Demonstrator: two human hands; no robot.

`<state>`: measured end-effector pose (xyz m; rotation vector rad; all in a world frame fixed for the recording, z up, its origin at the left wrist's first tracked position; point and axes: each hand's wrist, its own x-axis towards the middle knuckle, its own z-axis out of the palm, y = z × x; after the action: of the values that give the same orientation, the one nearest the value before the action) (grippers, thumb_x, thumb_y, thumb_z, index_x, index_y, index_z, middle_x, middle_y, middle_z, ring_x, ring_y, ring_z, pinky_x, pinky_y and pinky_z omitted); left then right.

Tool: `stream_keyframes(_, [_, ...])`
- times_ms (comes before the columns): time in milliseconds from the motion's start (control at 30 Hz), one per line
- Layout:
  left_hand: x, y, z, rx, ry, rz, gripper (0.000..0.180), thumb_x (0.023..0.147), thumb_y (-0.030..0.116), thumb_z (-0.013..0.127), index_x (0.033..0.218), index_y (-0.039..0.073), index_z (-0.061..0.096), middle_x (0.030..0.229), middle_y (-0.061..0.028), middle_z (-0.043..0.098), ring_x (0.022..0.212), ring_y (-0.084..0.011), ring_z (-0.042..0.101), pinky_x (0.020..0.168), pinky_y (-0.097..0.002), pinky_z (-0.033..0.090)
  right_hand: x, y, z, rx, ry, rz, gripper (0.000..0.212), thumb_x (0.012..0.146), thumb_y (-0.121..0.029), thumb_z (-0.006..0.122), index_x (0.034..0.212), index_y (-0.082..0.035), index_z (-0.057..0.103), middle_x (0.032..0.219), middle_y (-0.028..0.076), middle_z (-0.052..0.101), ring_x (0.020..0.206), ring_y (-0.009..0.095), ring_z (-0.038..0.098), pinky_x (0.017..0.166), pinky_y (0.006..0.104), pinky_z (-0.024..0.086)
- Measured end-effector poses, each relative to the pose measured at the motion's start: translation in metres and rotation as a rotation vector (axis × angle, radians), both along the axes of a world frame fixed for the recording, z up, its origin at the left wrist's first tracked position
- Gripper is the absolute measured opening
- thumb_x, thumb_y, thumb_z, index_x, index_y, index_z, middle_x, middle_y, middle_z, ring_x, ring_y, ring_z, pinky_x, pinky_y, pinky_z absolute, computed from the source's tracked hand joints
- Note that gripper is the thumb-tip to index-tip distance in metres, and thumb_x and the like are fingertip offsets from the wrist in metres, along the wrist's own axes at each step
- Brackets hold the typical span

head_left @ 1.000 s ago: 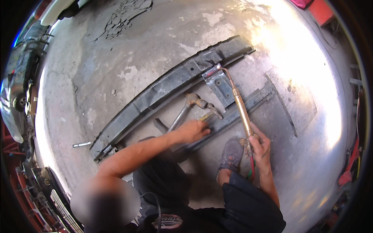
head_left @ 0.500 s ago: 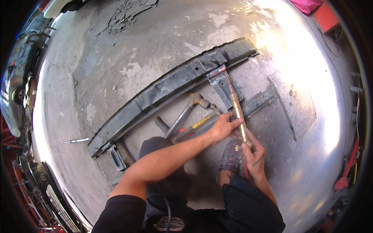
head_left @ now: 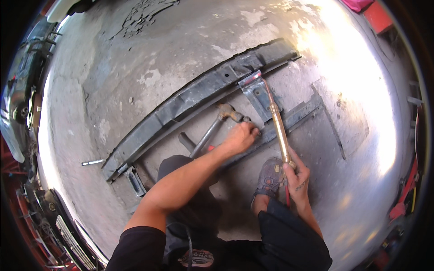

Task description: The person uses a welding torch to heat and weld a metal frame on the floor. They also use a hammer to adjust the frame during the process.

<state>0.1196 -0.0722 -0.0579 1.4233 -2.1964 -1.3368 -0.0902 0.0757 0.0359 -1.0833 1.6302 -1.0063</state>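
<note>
My right hand [head_left: 297,175] is closed round the lower end of a brass gas torch [head_left: 280,133], with a red hose at its base. Its bent copper-coloured tip reaches the reddish far edge of a metal bracket [head_left: 258,97], which meets a long dark bumper reinforcement bar [head_left: 181,106]. Left of the torch, my left hand [head_left: 244,136] is curled down over the yellow handle of a hammer, hiding most of it; a red part of that handle shows beyond the wrist. Just past my left fingers lies the head of a second, metal-handled hammer [head_left: 212,133].
Below the bracket lies a flat dark metal strip [head_left: 300,115]. My shoe [head_left: 270,178] stands close to the torch on the concrete floor [head_left: 135,58]. Car parts [head_left: 54,212] crowd the left rim, and a red box [head_left: 379,18] stands at the far right.
My left hand has let go of the torch and moved left and down onto the yellow hammer handle. The right hand keeps the torch, its tip still at the bracket.
</note>
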Motion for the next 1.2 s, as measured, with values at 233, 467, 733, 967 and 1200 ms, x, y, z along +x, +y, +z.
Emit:
stream_keyframes(233, [0.039,0.004,-0.034,0.169,-0.646,-0.189,0.034,0.098,0.027,0.057,0.121,0.005,0.069,0.121,-0.0256,0.071,0.112,-0.0426,0.070,0.097,-0.0508,0.055,-0.001,-0.003,0.007,0.099,-0.095,-0.024,0.051,0.095,-0.001,0.063,0.146,-0.002,0.060,0.080,-0.003,0.061,0.068,0.004,0.053,0.061,0.0226,0.047])
stream_keyframes(467, [0.030,-0.008,0.010,0.189,-0.608,-0.040,0.035,0.095,0.027,0.060,0.116,0.001,0.070,0.115,-0.0290,0.072,0.112,-0.0419,0.070,0.096,-0.0510,0.054,-0.006,-0.005,0.013,0.125,-0.176,-0.075,0.051,0.095,-0.002,0.064,0.145,-0.003,0.061,0.081,-0.002,0.064,0.071,0.005,0.057,0.065,0.0226,0.049])
stream_keyframes(733, [0.079,-0.003,0.059,0.269,-0.081,0.172,0.039,0.097,0.024,0.063,0.126,-0.001,0.067,0.085,-0.0134,0.069,0.077,-0.0241,0.068,0.073,-0.0405,0.054,-0.015,-0.002,-0.001,0.069,-0.068,-0.029,0.049,0.094,-0.006,0.066,0.143,-0.004,0.062,0.081,0.002,0.068,0.074,0.007,0.059,0.068,0.0258,0.051])
stream_keyframes(967, [0.071,-0.017,0.100,0.360,0.183,0.353,0.040,0.113,0.036,0.048,0.130,0.002,0.063,0.071,0.0014,0.052,0.053,-0.0064,0.049,0.048,-0.0265,0.042,-0.015,-0.004,0.007,0.087,-0.104,-0.052,0.049,0.094,-0.005,0.066,0.143,-0.004,0.063,0.080,0.001,0.068,0.073,0.007,0.060,0.068,0.0256,0.051])
stream_keyframes(1200, [0.059,-0.026,0.065,0.045,0.139,0.395,0.039,0.111,0.032,0.051,0.124,-0.003,0.063,0.071,0.0025,0.051,0.054,-0.0070,0.045,0.047,-0.0274,0.036,-0.018,-0.008,0.009,0.171,-0.208,-0.050,0.049,0.094,-0.004,0.066,0.143,-0.004,0.063,0.087,0.003,0.069,0.079,0.007,0.062,0.075,0.0248,0.052])
